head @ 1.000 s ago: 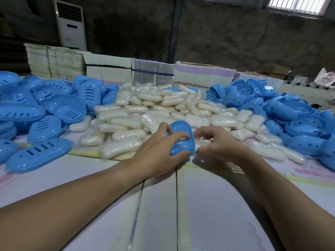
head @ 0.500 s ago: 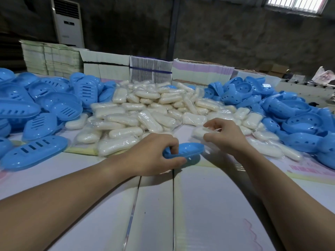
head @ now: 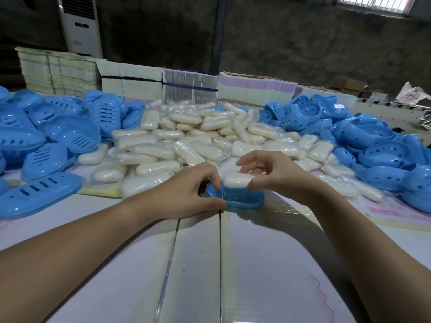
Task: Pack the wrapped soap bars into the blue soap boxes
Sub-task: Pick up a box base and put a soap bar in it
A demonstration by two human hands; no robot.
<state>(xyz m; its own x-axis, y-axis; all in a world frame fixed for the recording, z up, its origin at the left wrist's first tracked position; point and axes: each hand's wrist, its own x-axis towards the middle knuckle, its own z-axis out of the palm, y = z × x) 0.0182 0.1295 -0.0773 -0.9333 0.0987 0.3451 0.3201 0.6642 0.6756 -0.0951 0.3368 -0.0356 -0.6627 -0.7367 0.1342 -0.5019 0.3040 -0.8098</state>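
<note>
A blue soap box half [head: 240, 198] lies flat on the white table in front of me. My left hand [head: 186, 194] grips its left end between thumb and fingers. My right hand [head: 275, 176] pinches a wrapped white soap bar [head: 236, 180] and holds it just over the box's open top, touching its rim. A big heap of wrapped soap bars [head: 186, 141] lies behind both hands.
Blue slotted lids [head: 46, 141] are piled on the left and blue box bases [head: 363, 141] on the right. Stacks of flat cartons [head: 130, 78] line the table's far edge. An air conditioner [head: 80, 26] stands at the back left.
My right hand picked a soap bar from the heap and brought it left onto the box. My left hand laid the box flat on the table and kept hold of it.
</note>
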